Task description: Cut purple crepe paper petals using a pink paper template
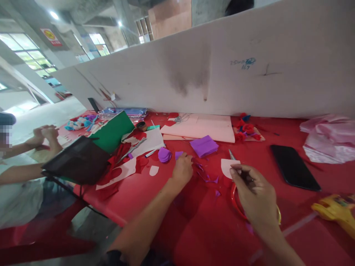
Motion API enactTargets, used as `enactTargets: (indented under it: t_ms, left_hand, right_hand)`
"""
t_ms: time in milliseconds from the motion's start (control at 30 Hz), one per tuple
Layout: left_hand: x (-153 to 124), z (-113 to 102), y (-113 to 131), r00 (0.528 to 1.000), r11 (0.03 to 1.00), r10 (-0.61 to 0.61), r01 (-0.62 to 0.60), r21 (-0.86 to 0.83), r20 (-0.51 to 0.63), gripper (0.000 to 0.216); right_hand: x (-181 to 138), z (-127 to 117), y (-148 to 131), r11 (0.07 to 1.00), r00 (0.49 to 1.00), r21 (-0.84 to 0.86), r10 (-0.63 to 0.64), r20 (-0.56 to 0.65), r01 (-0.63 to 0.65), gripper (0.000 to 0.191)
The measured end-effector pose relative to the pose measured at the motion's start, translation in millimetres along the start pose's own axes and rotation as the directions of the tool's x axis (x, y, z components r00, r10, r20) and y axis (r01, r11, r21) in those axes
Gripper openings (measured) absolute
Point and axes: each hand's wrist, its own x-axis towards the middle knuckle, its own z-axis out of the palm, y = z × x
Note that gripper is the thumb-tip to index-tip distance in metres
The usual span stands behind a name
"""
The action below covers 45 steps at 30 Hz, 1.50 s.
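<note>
Pale rounded paper piece sits at the right hand, above the red table; 1 edge straight, the opposite end curved. Right hand pinches its near edge between thumb and forefinger. Scissors lie at the same spot, blade tip showing just beyond the paper, red handle partly hidden under the hand. Left hand is curled low over the table, fingertips at a small purple piece; whether it grips anything, cannot tell. Purple scraps lie between the 2 hands. Just beyond: a square purple stack. Left of the left hand: a pile of rounded purple pieces and 1 more pale cutout. Farther back, pale pink sheets near the white partition. Right side: black phone, pink fabric. Far left, beyond a dark pouch and green sheet, a co-worker's hands meet.
</note>
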Motion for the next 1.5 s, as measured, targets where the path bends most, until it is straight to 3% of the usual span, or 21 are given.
enactTargets:
  t_ms: [233, 367, 433, 533, 667, 767, 867, 1000, 1133, 1267, 1367, 1500]
  left_hand:
    - [-4, -7, -4, 0.999, 0.987, 0.043, -0.04, -0.155, 0.012, 0.041]
    - [-8, -6, 5, 0.986, 0.963, 0.141, -0.115, -0.243, 0.091, 0.043]
    - [-16, -15, 6, 0.989, 0.95, 0.143, -0.125, -0.287, 0.041, 0.043]
    - [-40, -37, -5, 0.999, 0.963, 0.007, -0.02, -0.268, -0.05, 0.032]
    - [-92, -56, -25, 0.993, 0.976, -0.111, 0.115, -0.184, 0.034, 0.019]
    - [-125, -50, -27, 0.988, 0.976, -0.151, 0.153, -0.156, 0.026, 0.025]
    - [-139, -37, -22, 0.985, 0.979, -0.17, 0.17, -0.116, 0.008, 0.03]
    - [-134, -28, -19, 0.988, 0.986, -0.156, 0.156, -0.058, 0.008, 0.026]
    - [-129, -29, -23, 0.986, 0.984, -0.165, 0.163, -0.066, -0.028, 0.026]
    - [-128, -29, -26, 0.984, 0.98, -0.177, 0.173, -0.101, -0.028, 0.006]
    - [-114, -27, -24, 0.976, 0.942, -0.216, 0.202, -0.27, -0.022, 0.005]
    - [-73, -32, -12, 0.979, 0.748, -0.203, 0.169, -0.642, 0.021, 0.024]
  right_hand:
    - [2, -1, -5, 0.999, 0.999, 0.033, -0.004, -0.045, 0.006, 0.019]
    - [2, -1, -3, 0.999, 0.999, 0.037, -0.018, -0.042, 0.02, 0.02]
    - [2, -1, -4, 0.998, 0.999, 0.062, -0.01, -0.043, 0.012, 0.019]
    - [3, -2, -8, 0.996, 0.998, 0.089, 0.035, -0.052, -0.031, 0.016]
    - [3, -2, -11, 0.994, 0.998, 0.095, 0.063, -0.027, -0.06, 0.014]
    - [1, 2, -7, 0.994, 0.999, 0.105, 0.035, -0.006, -0.034, 0.015]
    - [-2, 8, -3, 0.993, 0.999, 0.121, 0.009, 0.032, -0.013, 0.015]
    - [-3, 13, 1, 0.984, 0.999, 0.177, 0.027, 0.042, -0.034, 0.021]
    - [0, 12, 1, 0.97, 0.999, 0.238, 0.05, 0.001, -0.049, 0.039]
    - [-3, 9, -5, 0.966, 0.994, 0.234, 0.106, 0.008, -0.105, 0.049]
    - [-6, 9, -4, 0.955, 0.984, 0.24, 0.158, 0.078, -0.172, 0.047]
    - [-3, 10, -1, 0.934, 0.973, 0.283, 0.183, 0.14, -0.217, 0.034]
